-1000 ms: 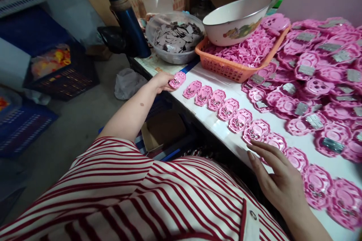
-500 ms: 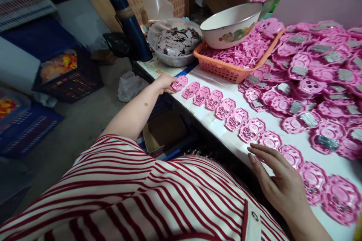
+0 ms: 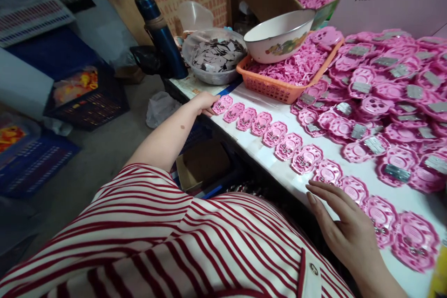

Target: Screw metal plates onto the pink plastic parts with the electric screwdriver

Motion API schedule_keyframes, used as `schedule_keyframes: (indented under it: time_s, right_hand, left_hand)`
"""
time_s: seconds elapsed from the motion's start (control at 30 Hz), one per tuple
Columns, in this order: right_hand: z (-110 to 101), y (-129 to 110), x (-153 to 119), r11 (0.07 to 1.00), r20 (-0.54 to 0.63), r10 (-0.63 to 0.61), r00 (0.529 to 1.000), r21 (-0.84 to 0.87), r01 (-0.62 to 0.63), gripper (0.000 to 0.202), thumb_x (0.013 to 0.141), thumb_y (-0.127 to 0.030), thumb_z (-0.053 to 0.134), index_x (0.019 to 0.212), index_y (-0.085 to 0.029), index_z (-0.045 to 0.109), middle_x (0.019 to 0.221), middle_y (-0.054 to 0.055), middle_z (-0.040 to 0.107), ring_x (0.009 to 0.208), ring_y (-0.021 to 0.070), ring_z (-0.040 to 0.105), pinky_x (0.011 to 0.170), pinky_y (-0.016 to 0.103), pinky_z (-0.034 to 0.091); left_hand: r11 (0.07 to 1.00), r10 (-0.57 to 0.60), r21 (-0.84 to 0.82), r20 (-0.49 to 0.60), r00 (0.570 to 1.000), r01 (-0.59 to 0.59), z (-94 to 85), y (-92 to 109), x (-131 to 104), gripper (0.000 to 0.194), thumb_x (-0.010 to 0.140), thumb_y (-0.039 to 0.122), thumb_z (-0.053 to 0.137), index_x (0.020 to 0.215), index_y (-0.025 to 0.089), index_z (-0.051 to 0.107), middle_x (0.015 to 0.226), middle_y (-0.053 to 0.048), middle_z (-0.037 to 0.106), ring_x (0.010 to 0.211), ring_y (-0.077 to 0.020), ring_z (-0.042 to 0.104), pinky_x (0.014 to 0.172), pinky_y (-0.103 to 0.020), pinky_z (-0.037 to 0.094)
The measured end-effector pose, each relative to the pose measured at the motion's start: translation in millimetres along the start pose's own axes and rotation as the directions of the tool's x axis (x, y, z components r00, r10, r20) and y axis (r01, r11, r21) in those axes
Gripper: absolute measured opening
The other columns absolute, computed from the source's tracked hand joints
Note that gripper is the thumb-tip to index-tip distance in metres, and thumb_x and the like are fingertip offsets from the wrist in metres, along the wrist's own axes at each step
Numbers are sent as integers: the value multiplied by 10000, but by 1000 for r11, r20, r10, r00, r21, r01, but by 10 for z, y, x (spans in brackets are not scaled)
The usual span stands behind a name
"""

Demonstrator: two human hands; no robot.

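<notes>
A row of pink plastic casings with small shiny metal bits runs along the near edge of the white table. At its far left end, my left hand pinches the last pink casing by its edge; the fingers are partly hidden. My right hand hovers by the near side of the row, fingers stretched out and apart, holding nothing. It partly covers casings toward the right end. Behind the row lies a large heap of similar pink casings, many bearing silvery rectangular plates.
An orange basket of small pink parts carries a white enamel basin. Beside it stand a clear bowl of thin dark and grey pieces and a blue thermos. Blue crates stand on the floor at left.
The camera view has shifted slightly, so the table's contents sit a little further left in the picture. Both hands have kept almost the same pose.
</notes>
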State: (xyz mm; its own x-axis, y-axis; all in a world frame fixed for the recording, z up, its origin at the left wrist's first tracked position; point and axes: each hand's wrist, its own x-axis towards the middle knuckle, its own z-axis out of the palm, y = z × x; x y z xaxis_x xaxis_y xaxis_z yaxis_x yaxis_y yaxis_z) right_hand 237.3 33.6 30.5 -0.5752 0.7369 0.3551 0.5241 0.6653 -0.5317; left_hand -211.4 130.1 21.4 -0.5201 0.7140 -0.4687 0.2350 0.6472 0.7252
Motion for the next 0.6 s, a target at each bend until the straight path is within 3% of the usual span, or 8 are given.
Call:
schedule_keyframes:
  time_s: [0.27, 0.6]
  right_hand:
    - [1, 16, 11, 1000, 30, 22, 999, 0, -22, 228, 916, -209, 611, 1134, -250, 665, 1096, 58, 700, 955, 122, 701, 451, 126, 475]
    - [17, -6, 69, 998, 61, 46, 997, 39, -49, 208, 913, -209, 610, 1108, -254, 667, 1087, 53, 694, 941, 113, 700, 491, 101, 524]
  left_hand:
    - [996, 41, 84, -36, 999, -38, -37, -19, 37, 271, 942, 403, 637, 991, 142, 692, 987, -102, 746, 611, -160, 707, 588, -283, 592]
    - [992, 121, 38, -10, 993, -120, -88, -88, 97, 304, 910, 446, 654, 967, 155, 718, 969, -105, 762, 544, -135, 660, 544, -273, 568]
